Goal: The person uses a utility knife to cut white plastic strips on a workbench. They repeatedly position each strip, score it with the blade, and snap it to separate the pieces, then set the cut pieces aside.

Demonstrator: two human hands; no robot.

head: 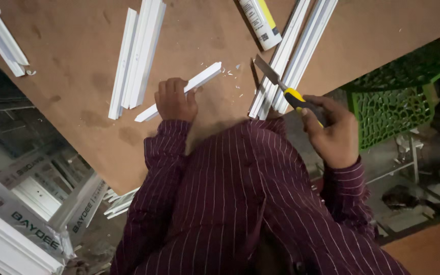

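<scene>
Head view: you look down over a maroon striped shirt (240, 203) at a brown board tabletop (77, 61).
Left hand: your left hand (175, 99) has its fingers curled tight around a short white plastic strip (202, 79), pinning it flat on the board near its lower end.
Right hand: your right hand (334, 130) is closed on the yellow-and-black handle of a utility knife (281, 84), blade extended and pointing toward the strip, apart from it.
Handling: the strip looks light, stiff and smooth, likely to skid or flex at its free end; hold it close to where the blade works, fingers behind the edge.
Nearby: 2 bundles of longer white profiles (138, 51) (294, 56), a white-and-yellow tube (259, 23), white shavings (232, 71) by the strip's mitred tip.
Hard to see: your fingertips under the strip are hidden, the knife edge is dim, and the tube and profiles are cut off at the top.
</scene>
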